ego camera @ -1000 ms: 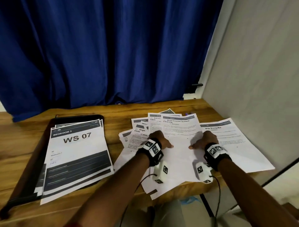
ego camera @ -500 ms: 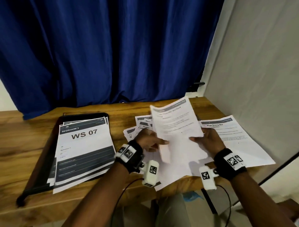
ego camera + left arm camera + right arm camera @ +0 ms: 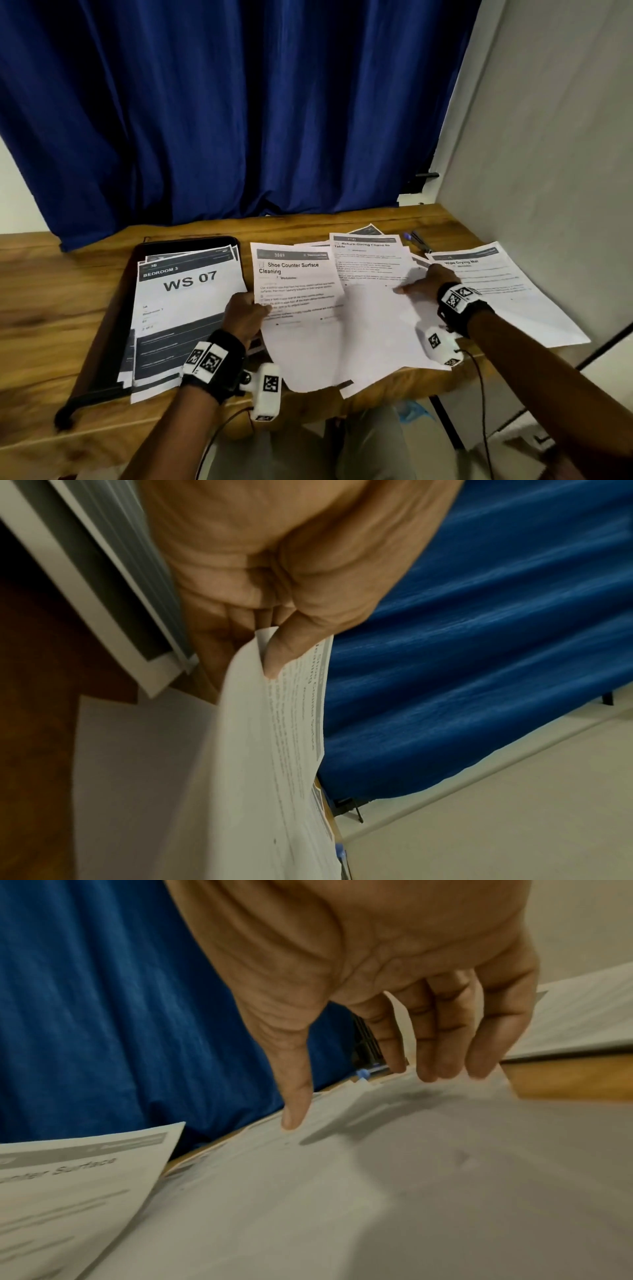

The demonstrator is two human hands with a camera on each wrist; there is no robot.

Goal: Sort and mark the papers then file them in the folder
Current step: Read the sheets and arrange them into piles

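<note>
my left hand [image 3: 245, 317] pinched the shoe counter sheet [image 3: 298, 301]; right hand [image 3: 430, 282], seemingly flat-fingered, pinned the pile [image 3: 373, 274]. i judged a slow lift best.

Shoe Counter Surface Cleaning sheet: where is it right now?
Head view, centre: the Shoe Counter Surface Cleaning sheet is pinched at its left edge by the left hand, between the WS 07 stack and the Return Dining Chairs sheet.

Sheets' [image 3: 373, 274] body text blurred — left fingers [image 3: 219, 631] hidden behind paper.
</note>
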